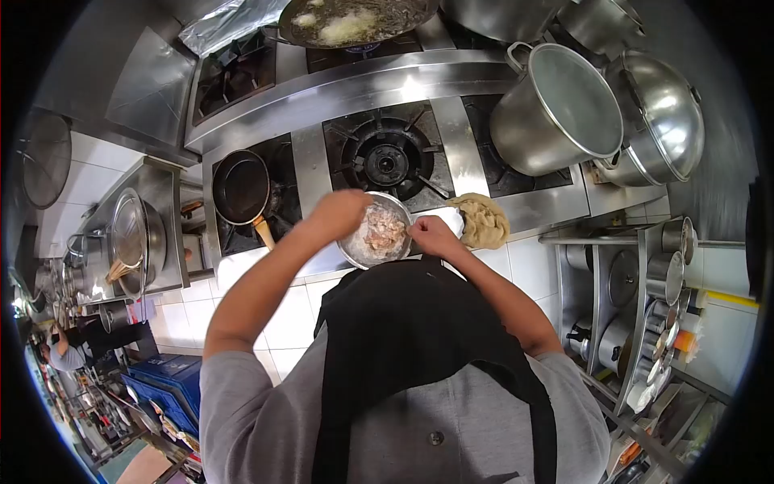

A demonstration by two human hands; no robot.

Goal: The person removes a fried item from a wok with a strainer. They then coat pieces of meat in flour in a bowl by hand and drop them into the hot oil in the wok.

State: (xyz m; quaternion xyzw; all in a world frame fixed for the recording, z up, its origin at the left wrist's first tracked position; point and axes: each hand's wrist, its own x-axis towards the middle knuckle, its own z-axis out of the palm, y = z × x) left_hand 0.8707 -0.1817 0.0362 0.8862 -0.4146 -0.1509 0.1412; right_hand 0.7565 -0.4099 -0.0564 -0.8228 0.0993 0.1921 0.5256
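A round metal bowl [351, 252] sits in front of me at the stove's front edge. It holds pale, flour-dusted pieces of food [382, 234] that look like raw meat or seafood. My left hand [339, 214] is closed over the bowl's upper left rim; what its fingers hold is hidden. On the opposite side, my right hand [435, 235] pinches the bowl's right rim. A crumpled tan cloth [482, 221] lies just beyond my right hand, with a white item [442, 216] beside it.
A black frying pan [241, 187] rests on the left burner, its wooden handle toward me. The middle burner [387, 164] is behind the bowl. A large steel pot [556, 113] stands right. At the back, food fries in a wok [355, 22]. Shelves of pots [625, 315] flank me.
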